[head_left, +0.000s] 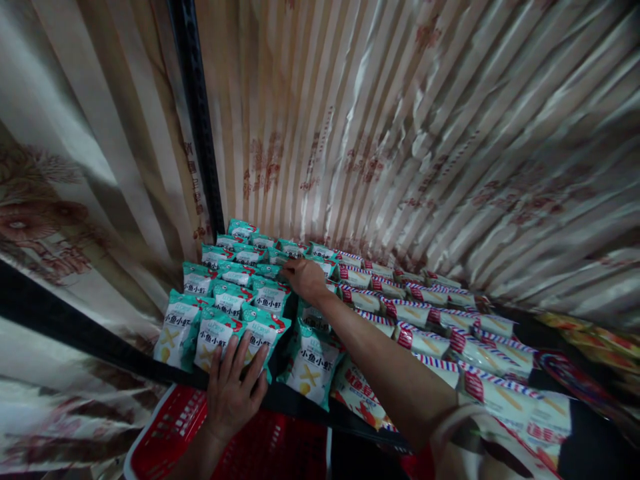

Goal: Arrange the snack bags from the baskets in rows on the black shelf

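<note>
Rows of teal-and-white snack bags (180, 330) stand upright on a dark shelf. My left hand (235, 383) lies with fingers spread and stretched against the lower fronts of two front-row snack bags (257, 330). Further back, my right hand (305, 277) reaches in over the rows, its fingers curled and pinched at the edge of a teal snack bag (270, 271) that leans back. The right fingertips are partly hidden. A gap in the front rows shows just left of another front snack bag (313, 363), below my right forearm.
White snack bags with striped tops (425, 340) fill rows to the right. A red basket (173, 427) is below the shelf's front edge. A dark upright post (203, 120) rises at the back left corner. Pleated printed sheeting (300, 120) hangs behind. Yellowish packets (580, 333) lie far right.
</note>
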`<action>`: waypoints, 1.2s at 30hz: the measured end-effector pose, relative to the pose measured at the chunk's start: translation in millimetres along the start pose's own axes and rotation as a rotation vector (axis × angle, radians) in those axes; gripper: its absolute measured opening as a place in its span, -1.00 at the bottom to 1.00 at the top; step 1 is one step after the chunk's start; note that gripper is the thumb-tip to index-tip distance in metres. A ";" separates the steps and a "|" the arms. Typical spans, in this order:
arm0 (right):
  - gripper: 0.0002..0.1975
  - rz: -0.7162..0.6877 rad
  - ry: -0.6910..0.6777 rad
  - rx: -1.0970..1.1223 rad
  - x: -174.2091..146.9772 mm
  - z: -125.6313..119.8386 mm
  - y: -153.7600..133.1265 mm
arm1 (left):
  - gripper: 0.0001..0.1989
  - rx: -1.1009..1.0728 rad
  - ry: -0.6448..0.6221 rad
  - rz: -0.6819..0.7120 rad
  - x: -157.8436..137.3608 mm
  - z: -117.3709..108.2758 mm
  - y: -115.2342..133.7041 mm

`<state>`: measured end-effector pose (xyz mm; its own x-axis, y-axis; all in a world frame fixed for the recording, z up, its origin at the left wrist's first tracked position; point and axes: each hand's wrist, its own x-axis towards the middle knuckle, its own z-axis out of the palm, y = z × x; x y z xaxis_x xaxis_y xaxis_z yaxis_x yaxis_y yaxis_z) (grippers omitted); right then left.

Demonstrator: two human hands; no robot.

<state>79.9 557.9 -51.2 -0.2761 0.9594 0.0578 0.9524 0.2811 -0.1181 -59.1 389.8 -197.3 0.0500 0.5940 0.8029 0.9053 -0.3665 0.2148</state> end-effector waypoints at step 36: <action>-0.66 0.042 -0.025 0.044 39.1 -5.4 19.8 | -0.40 -0.017 0.000 -0.006 0.8 3.4 2.5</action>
<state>88.7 600.9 -45.9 -0.2399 0.9704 0.0270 0.9567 0.2411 -0.1630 -55.4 391.8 -198.0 0.0448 0.5964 0.8014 0.8983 -0.3750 0.2289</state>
